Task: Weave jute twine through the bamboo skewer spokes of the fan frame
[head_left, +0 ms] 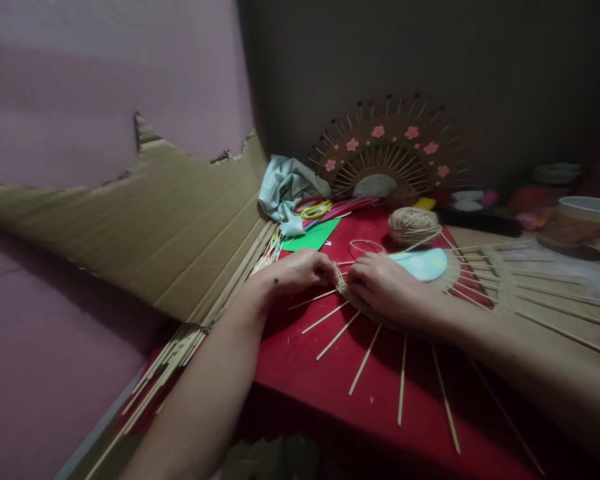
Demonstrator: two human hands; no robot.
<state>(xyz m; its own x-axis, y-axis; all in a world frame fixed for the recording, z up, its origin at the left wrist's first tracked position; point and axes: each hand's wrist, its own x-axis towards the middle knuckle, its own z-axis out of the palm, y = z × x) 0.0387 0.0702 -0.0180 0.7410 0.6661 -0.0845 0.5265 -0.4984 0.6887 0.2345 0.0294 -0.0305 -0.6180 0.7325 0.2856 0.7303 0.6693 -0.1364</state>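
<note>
A fan-shaped frame of thin wooden sticks lies on the red tablecloth, spreading from a pale blue half-disc. Twine is woven across the sticks in a curved band. At the band's left end, my left hand has its fingers closed in a pinch on the weaving. My right hand rests over the band close by, fingers curled down onto the twine; its fingertips are partly hidden. A loop of twine stands just beyond my fingers. Behind the half-disc sits a ball of twine.
A finished fan with pink flowers leans on the back wall. Torn cardboard stands along the left, beside loose sticks. Yellow-handled scissors, green paper, a grey-blue cloth and a cup lie around.
</note>
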